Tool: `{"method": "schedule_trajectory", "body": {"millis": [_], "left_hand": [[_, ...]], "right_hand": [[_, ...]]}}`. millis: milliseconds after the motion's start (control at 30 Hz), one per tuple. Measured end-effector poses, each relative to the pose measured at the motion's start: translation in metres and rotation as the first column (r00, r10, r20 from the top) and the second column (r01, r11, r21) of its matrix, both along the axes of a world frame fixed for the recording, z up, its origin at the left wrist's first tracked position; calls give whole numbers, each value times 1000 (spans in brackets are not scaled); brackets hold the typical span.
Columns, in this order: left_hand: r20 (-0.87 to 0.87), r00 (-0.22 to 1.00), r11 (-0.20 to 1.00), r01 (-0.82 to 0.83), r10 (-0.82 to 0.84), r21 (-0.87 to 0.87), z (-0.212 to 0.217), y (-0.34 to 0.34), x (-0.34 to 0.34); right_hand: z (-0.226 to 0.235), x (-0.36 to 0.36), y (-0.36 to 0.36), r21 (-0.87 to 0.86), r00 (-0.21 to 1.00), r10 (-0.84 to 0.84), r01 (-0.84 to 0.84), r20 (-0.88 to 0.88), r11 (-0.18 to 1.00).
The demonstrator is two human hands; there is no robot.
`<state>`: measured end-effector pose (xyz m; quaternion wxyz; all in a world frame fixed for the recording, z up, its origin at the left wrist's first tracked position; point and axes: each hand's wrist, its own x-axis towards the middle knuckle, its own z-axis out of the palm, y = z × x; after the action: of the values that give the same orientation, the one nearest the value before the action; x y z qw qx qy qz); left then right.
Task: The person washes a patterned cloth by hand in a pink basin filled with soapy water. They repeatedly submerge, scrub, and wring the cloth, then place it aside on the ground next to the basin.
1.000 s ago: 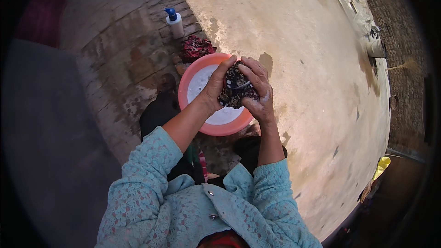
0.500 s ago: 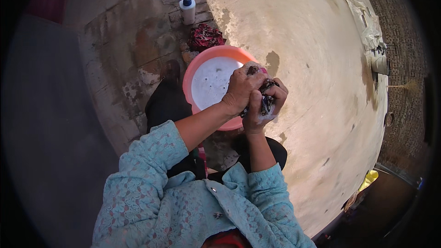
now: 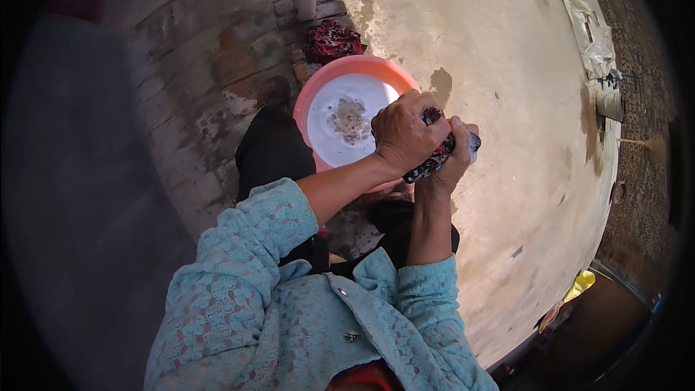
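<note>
Holding one dark, red-patterned cloth (image 3: 433, 162) in tight grip, left hand (image 3: 409, 132) and right hand (image 3: 454, 162) are close, fingers curled.

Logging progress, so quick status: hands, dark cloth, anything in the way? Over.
Left hand, right hand: both gripping dark cloth. Cloth bunched, at basin's right side in view. Bottle, red cloth beyond basin, out of the way.

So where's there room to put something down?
The pale floor between the basin and container at far right; also paving left of the bottle. It's crowded at the basin's right side, where left hand and right hand grip dark cloth, and beyond the basin, by the red bundle.
</note>
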<state>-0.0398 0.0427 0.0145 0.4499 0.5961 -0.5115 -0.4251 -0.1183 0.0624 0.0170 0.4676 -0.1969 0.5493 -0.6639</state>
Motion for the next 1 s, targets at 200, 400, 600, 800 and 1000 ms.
{"method": "schedule_trajectory", "body": {"millis": [200,400,600,800,1000], "left_hand": [[37,997,996,71,-69,-47,-4,4,-5],[136,984,989,125,-113,-83,-11,5,-3],[-136,959,960,261,-247,97,-20,-18,26],[-431,895,958,213,-112,194,-30,-25,52],[-407,912,959,153,-44,239,-37,-26,57]], "right_hand": [[-15,-18,1,92,955,-8,-20,297,996],[-33,-34,1,108,853,27,-98,521,989],[-55,-45,-8,16,689,265,-372,675,928],[-72,-44,-10,86,963,212,-228,165,970],[-98,-31,4,267,990,138,-123,-38,956]]}}
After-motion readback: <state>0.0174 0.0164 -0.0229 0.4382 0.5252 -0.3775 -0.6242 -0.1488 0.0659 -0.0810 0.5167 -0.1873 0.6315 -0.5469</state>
